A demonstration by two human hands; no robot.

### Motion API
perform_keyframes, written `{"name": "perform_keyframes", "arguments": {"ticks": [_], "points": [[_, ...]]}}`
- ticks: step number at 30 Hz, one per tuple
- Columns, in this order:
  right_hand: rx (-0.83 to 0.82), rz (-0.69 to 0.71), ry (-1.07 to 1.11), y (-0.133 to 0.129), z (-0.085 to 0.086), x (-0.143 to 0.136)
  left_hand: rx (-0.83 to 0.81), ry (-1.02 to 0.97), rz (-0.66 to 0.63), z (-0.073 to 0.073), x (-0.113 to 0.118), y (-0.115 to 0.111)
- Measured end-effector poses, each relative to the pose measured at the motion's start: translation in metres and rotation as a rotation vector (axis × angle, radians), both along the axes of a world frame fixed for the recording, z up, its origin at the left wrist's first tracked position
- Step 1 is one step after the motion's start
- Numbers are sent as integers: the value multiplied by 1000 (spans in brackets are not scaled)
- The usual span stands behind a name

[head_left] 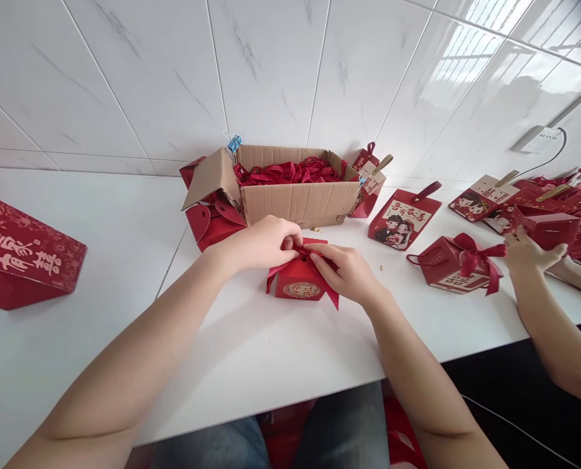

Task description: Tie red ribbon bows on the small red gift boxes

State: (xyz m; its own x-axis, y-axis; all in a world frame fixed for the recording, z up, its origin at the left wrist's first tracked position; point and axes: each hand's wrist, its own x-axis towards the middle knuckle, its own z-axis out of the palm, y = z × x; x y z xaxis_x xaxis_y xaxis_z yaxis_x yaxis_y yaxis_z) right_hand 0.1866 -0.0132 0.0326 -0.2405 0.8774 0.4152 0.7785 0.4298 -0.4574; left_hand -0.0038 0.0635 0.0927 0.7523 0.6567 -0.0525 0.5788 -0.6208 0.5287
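Observation:
A small red gift box (297, 290) with a gold medallion on its front stands on the white table before me. Across its top runs a red ribbon (333, 298), one pointed tail hanging at the front right corner. My left hand (271, 241) pinches the ribbon from the left, fingers curled over the lid. From the right, my right hand (342, 268) has thumb and fingers closed on the same ribbon. The fingertips of both hands meet near the middle of the lid and partly hide the knot area.
Behind the gift box stands a cardboard box (300, 203) of red ribbons, with a blue binder clip (234, 143). A large red box (27, 260) lies at left. Rightward are a handled gift box (404, 218), a bowed box (459, 264) and a co-worker's hand (529, 251) at another red box (549, 227).

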Motion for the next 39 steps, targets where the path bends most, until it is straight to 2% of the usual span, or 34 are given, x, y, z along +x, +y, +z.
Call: {"name": "perform_keyframes", "arguments": {"ticks": [4, 11, 20, 24, 27, 31, 33, 35, 37, 39], "points": [[-36, -11, -32, -1, 2, 1, 20, 40, -16, -1, 2, -2], [-85, -60, -82, -2, 6, 1, -45, 54, 105, 1, 1, -7], [-116, -128, -196, -7, 11, -5, -81, 143, 57, 15, -5, -17], [-143, -179, -257, -7, 15, -5, -74, 217, 43, 16, -5, -16], [-173, -177, -218, -6, 15, -2, 52, 224, 48, 17, -5, -23], [-173, -136, -140, -5, 15, -1, 346, 242, -45, 15, 6, -52], [-170, -116, -112, -6, 14, -1, 434, 319, -55, 7, 17, -67], [-172, -118, -102, -6, 14, -1, 547, 366, 38, -6, 29, -77], [-171, -123, -100, -7, 13, -1, 619, 352, 120, -19, 39, -80], [-169, -117, -93, -6, 13, 0, 649, 339, 127, -27, 44, -80]]}}
